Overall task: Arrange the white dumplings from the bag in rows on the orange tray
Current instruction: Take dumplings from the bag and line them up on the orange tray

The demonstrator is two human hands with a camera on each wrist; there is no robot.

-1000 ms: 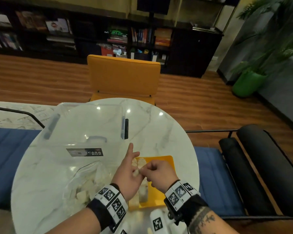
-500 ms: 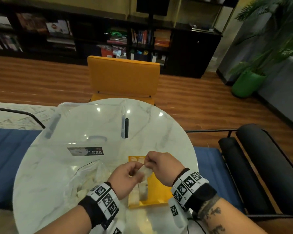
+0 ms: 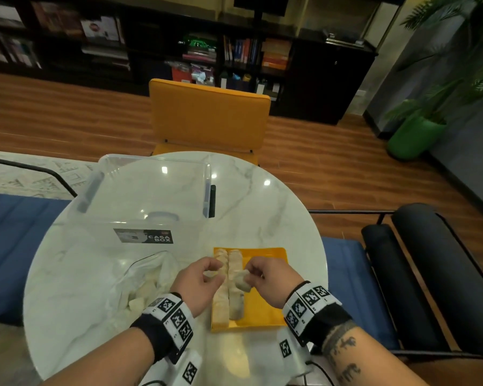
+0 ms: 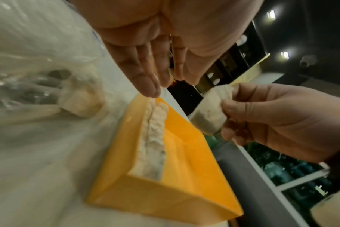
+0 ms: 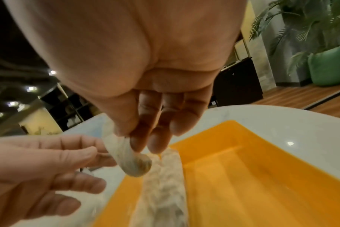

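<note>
The orange tray (image 3: pixel 265 305) lies on the round marble table, with two rows of white dumplings (image 3: pixel 230 296) along its left side. Just above those rows my right hand (image 3: pixel 251 274) pinches one white dumpling (image 3: pixel 241 281) between thumb and fingertips; the same dumpling (image 5: pixel 130 161) hangs from the fingers in the right wrist view. My left hand (image 3: pixel 212 271) hovers beside it over the tray's left edge, fingers loosely bent and holding nothing. Left of the tray, the clear plastic bag (image 3: pixel 148 285) holds several more dumplings.
A clear plastic storage box (image 3: pixel 151 190) labelled CASA BOX stands on the table behind the bag. An orange chair (image 3: pixel 209 115) is at the table's far side. The tray's right half (image 5: pixel 243 169) is bare orange.
Half a second ago both hands were together on one dumpling. They have since drawn apart: the right hand keeps the dumpling and the left hand has let go.
</note>
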